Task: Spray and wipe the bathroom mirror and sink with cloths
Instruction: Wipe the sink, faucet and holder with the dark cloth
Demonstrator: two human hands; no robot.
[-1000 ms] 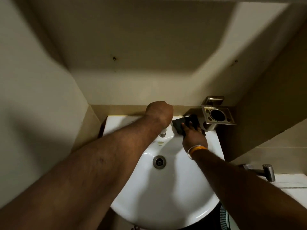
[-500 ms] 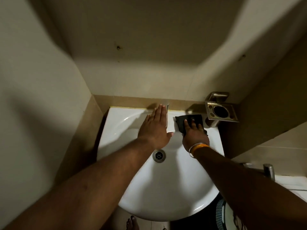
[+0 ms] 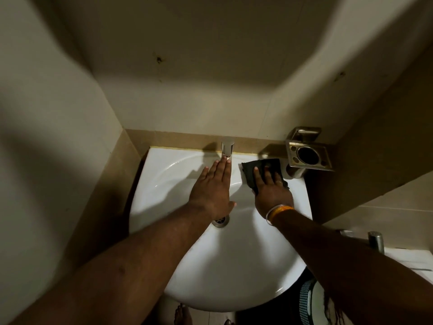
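A white sink [image 3: 234, 266] fills the middle of the view, with a drain [image 3: 221, 221] half hidden under my left wrist. A chrome tap [image 3: 227, 150] stands at the back rim. My left hand [image 3: 212, 188] lies flat over the basin with straight fingers, its fingertips just below the tap spout. My right hand [image 3: 271, 188] presses a dark cloth [image 3: 260, 170] flat against the sink's back right ledge with straight fingers. No mirror or spray bottle is in view.
A metal tumbler holder [image 3: 309, 156] is fixed on the wall at the sink's right back corner. Tiled walls close in on the left and behind. A second chrome tap [image 3: 376, 241] and a white ledge sit at the right. Bare feet [image 3: 182, 315] show below the sink.
My left hand came off the tap, opened from a fist and now lies flat over the basin, leaving the tap uncovered. My right hand stays pressed on the cloth at the back right ledge.
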